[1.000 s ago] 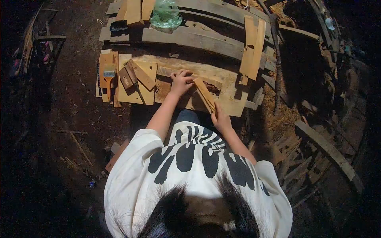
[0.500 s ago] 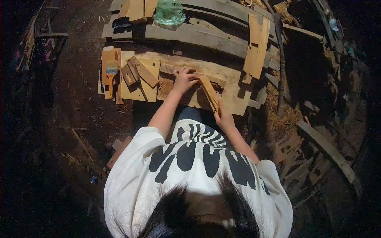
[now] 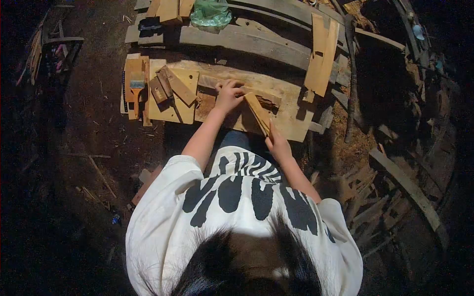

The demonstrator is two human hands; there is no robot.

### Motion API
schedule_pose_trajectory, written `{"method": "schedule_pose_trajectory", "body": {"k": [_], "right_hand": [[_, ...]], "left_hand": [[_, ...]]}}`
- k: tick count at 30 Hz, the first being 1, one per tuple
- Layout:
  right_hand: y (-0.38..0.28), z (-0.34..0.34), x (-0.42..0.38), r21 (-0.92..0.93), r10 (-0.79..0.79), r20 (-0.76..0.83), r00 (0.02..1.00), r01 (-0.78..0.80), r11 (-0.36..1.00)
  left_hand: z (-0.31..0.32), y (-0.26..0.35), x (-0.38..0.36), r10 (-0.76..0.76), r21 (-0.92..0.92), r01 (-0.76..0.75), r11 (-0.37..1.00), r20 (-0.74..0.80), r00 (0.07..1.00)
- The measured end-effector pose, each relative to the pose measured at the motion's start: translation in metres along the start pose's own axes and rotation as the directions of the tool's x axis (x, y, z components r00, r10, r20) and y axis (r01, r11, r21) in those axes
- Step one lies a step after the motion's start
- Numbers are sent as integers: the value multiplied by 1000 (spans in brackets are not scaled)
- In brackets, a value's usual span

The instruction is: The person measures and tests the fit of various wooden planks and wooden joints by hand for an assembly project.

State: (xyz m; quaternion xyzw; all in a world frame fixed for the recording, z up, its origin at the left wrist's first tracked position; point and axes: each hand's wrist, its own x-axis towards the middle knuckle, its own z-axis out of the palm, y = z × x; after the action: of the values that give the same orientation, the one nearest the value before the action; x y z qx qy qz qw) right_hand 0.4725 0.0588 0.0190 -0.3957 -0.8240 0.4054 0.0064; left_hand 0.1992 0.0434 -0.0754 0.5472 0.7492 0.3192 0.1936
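Note:
A narrow light-coloured wooden piece (image 3: 257, 112) slants over the workbench board (image 3: 291, 121). My right hand (image 3: 278, 146) is closed round its lower end. My left hand (image 3: 230, 95) is beside its upper end, with fingers curled over a long wooden strip (image 3: 261, 94) lying on the board; whether the fingertips grip the strip or touch the slanting piece is too small to tell. Left of my left hand, a wooden tool with a dark handle (image 3: 164, 84) rests on a pale board (image 3: 186, 79).
A paintbrush (image 3: 137, 91) lies on wooden pieces at the left. Green plastic (image 3: 211, 14) and a black item (image 3: 149, 25) are at the back, near wooden blocks (image 3: 169, 11). Long boards (image 3: 321, 56) lie at the right. Scrap wood (image 3: 407, 185) is on the ground at the right.
The view has shifted slightly. Both hands keep nearly the same pose, and the slanting wooden piece has barely moved between them.

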Motion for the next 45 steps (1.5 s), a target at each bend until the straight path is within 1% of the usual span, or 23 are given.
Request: {"method": "schedule_pose_trajectory", "body": {"k": [2, 6, 8, 9, 12, 14, 15, 17, 21, 23, 24, 26, 30, 32, 33, 35, 36, 38, 39, 41, 42, 44, 45], "right_hand": [[6, 1, 3, -61, 100, 42, 994, -97, 993], [14, 2, -2, 47, -2, -32, 999, 3, 999], [7, -5, 9, -75, 26, 118, 993, -17, 997], [7, -4, 7, -76, 28, 117, 993, -19, 997], [8, -3, 8, -29, -29, 24, 999, 30, 999], [8, -4, 7, 54, -158, -83, 984, 162, 985], [9, -3, 7, 55, -155, -79, 985, 160, 986], [11, -1, 8, -28, 53, 64, 997, -51, 998], [9, -3, 3, 39, -15, 17, 1000, 14, 999], [9, 0, 5, -138, -61, 10, 998, 62, 989], [7, -2, 4, -140, -58, 9, 998, 59, 988], [4, -5, 10, -73, -115, -100, 988, 108, 991], [8, -3, 5, 8, -122, -102, 987, 124, 992], [10, 0, 8, -135, -5, -12, 1000, 4, 991], [9, -2, 12, -138, -12, -16, 1000, 9, 990], [4, -2, 3, 12, -44, -88, 995, 45, 999], [1, -1, 5, 16, -39, -87, 995, 41, 999], [-4, -3, 10, -107, 159, 97, 983, -148, 983], [1, -2, 6, -108, 163, 94, 982, -153, 982], [16, 0, 5, -33, -3, -75, 997, 1, 999], [16, -3, 1, -27, 0, -68, 998, -2, 1000], [17, -11, -4, 88, 116, -210, 971, -100, 991], [8, -21, -2, 87, 119, -211, 970, -103, 991]], "left_hand": [[1, -2, 2, 8, 0, -8, 1000, -17, 1000], [1, -2, 0, -4, -3, 4, 1000, -13, 1000], [6, -2, -1, -5, 6, 5, 1000, -31, 999], [5, -3, -2, -11, -2, 11, 1000, -10, 1000], [3, -4, 0, -4, -25, 4, 1000, -10, 1000], [2, -5, 1, 6, -44, -7, 999, -24, 1000], [3, -7, 1, 11, -48, -12, 999, -20, 1000], [5, -7, -2, 17, -54, -18, 998, -14, 1000], [-3, 0, 2, -24, -44, 24, 999, 0, 1000], [-5, 4, 2, -16, -29, 16, 999, -6, 1000], [-5, 4, 1, -12, -34, 12, 999, 5, 1000], [-5, 2, 6, -5, -32, 5, 999, 5, 1000], [-4, 0, 3, 0, -6, 0, 1000, -11, 1000], [-4, 3, 2, 5, 8, -5, 1000, -15, 1000], [-5, 3, 5, -5, -6, 5, 1000, 8, 1000], [-6, 1, 2, -24, -16, 25, 1000, 47, 999], [-5, -1, 3, -25, -7, 25, 1000, 42, 999], [0, -1, 1, -22, -5, 23, 1000, 43, 999], [-1, 0, 0, -27, -18, 28, 999, 55, 998], [-3, -1, 7, -31, -23, 32, 999, 57, 998], [-3, -1, 5, -27, -34, 29, 999, 56, 998], [-4, -1, 4, -21, -42, 24, 999, 59, 998], [-4, 0, 4, -28, -42, 30, 999, 57, 998]]}}
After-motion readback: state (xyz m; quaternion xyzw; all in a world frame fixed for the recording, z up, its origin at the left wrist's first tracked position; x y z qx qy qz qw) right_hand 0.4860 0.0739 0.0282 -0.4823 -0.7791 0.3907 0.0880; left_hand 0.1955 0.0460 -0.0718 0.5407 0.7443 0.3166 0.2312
